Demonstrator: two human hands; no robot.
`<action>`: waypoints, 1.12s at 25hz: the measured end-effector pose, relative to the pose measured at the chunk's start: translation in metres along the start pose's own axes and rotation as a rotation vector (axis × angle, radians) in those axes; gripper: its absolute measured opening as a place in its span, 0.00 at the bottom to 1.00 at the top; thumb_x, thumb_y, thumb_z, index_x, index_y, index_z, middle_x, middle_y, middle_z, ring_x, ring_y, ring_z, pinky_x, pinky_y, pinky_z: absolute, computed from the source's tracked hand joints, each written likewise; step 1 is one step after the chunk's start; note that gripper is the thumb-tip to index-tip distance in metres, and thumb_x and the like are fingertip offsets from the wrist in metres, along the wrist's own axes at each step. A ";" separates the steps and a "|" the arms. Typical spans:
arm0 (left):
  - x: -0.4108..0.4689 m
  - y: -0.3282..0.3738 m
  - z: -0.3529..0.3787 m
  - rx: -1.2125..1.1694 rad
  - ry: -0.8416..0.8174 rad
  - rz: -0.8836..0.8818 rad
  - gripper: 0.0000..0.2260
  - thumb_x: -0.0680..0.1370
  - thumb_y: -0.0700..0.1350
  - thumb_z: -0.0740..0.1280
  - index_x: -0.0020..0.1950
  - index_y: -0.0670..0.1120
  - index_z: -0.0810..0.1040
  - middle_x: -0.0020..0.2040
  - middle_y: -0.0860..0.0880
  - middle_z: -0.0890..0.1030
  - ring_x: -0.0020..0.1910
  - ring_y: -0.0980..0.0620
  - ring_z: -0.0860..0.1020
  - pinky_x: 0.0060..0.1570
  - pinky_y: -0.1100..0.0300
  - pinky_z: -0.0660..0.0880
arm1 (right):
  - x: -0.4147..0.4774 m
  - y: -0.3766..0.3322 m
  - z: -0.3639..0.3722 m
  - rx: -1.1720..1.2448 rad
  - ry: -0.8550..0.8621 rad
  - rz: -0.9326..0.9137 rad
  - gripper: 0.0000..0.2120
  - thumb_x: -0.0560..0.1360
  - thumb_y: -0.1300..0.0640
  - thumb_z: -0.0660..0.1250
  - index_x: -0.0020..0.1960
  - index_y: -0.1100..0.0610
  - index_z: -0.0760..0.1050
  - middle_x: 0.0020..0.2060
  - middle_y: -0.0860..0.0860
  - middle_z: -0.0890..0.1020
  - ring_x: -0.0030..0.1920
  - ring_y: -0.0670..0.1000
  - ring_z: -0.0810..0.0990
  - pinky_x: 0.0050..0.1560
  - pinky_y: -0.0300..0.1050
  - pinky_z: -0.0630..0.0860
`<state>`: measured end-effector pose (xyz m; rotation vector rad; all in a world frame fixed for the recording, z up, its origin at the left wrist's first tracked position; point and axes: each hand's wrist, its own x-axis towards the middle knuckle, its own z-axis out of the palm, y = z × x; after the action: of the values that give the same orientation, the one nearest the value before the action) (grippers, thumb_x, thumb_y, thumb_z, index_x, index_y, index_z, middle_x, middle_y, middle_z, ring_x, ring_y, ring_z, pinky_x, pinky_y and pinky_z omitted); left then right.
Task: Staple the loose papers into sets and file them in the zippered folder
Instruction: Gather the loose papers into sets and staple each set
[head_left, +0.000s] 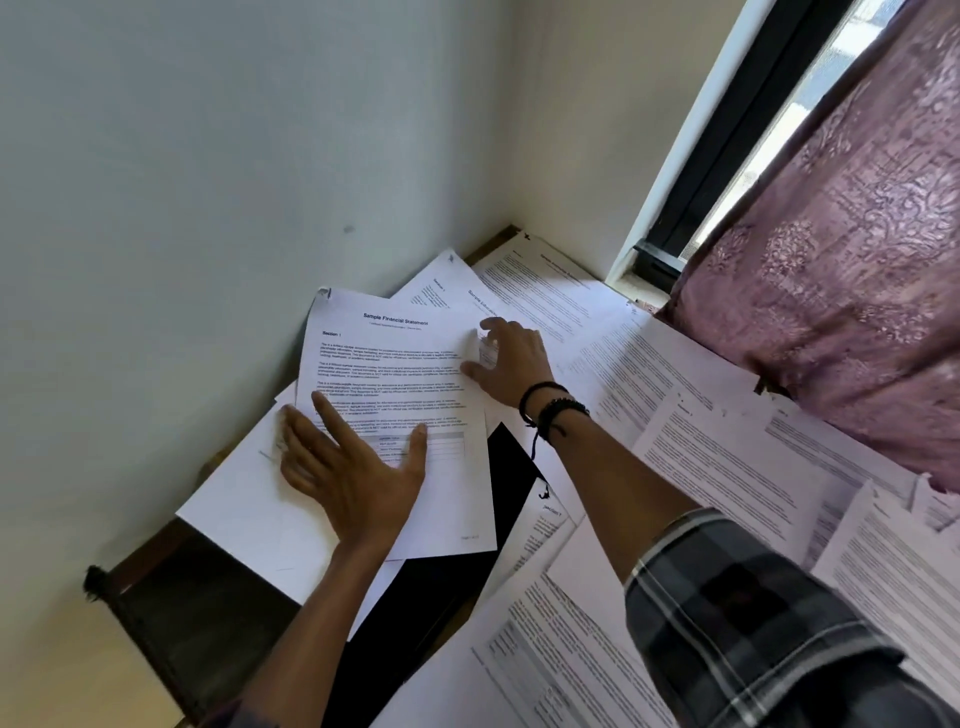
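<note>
Fingers (332, 421) of the left hand (358, 478) press flat on the financial statement set (395, 374) on the counter (491, 247), the right fingers (493, 325) curl at its edge, grip unclear; I think filing needs the black folder (511, 467) beneath uncovered.

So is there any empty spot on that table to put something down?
Only the dark wooden table's near-left corner, between the pale wall and the white sheets. A narrow black folder strip shows mid-table. Everywhere rightward, overlapping printed papers cover it.
</note>
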<state>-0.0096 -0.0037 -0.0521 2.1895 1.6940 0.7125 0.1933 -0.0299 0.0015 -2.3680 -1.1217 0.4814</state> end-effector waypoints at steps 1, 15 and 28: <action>0.001 0.000 -0.003 -0.038 0.007 -0.031 0.53 0.67 0.69 0.70 0.78 0.42 0.49 0.77 0.36 0.53 0.76 0.37 0.53 0.71 0.37 0.51 | -0.010 -0.002 0.002 0.061 0.038 -0.005 0.31 0.74 0.49 0.71 0.72 0.56 0.65 0.66 0.54 0.73 0.68 0.56 0.67 0.73 0.53 0.59; -0.005 0.020 -0.168 -0.828 -0.283 0.105 0.09 0.74 0.43 0.74 0.53 0.51 0.81 0.47 0.62 0.84 0.47 0.59 0.83 0.47 0.65 0.78 | -0.210 0.003 -0.024 0.865 0.002 0.129 0.44 0.70 0.55 0.76 0.77 0.46 0.53 0.73 0.53 0.66 0.73 0.49 0.64 0.69 0.46 0.64; -0.085 0.013 -0.151 -0.737 -0.747 -0.003 0.04 0.73 0.40 0.75 0.45 0.42 0.82 0.39 0.46 0.86 0.40 0.45 0.85 0.39 0.53 0.80 | -0.320 0.050 -0.047 0.927 0.043 0.218 0.20 0.72 0.57 0.75 0.63 0.55 0.77 0.55 0.52 0.84 0.56 0.53 0.83 0.58 0.57 0.79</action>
<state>-0.0965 -0.0998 0.0635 1.6092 0.8626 0.3464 0.0547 -0.3232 0.0481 -1.6521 -0.4419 0.8054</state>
